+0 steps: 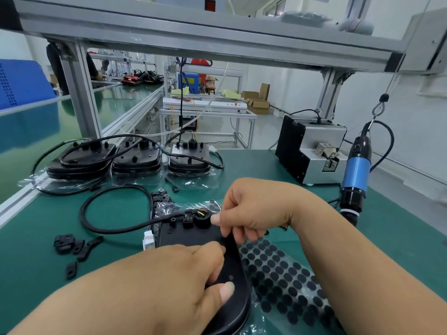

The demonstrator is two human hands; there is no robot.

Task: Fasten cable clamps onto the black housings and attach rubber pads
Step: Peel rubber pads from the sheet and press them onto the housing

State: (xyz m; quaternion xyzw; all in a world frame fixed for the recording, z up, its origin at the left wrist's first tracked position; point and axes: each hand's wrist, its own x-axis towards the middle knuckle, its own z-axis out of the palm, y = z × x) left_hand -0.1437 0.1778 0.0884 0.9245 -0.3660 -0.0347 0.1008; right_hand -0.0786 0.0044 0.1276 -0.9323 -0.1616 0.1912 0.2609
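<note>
- The left hand [183, 284] grips the near end of a black, rounded plastic housing [193, 234], with the thumb pressed on top.
- The right hand [256, 209] pinches its right edge with curled fingers.
- Just right of the hands lies a clear sheet of round black rubber pads [285, 279].
- To the left, loose black cable clamps [69, 245] lie on the green bench [29, 262].
- Beyond the hands, three more black housings [136, 158] rest on clear plastic bags [186, 182].

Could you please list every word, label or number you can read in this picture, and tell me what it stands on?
Nothing here can be read.
Yellow label on the blue box at the back: too blurred.
Red panel overhead: too small to tell.
Black housing and blue screwdriver: no lettering shows.
</note>
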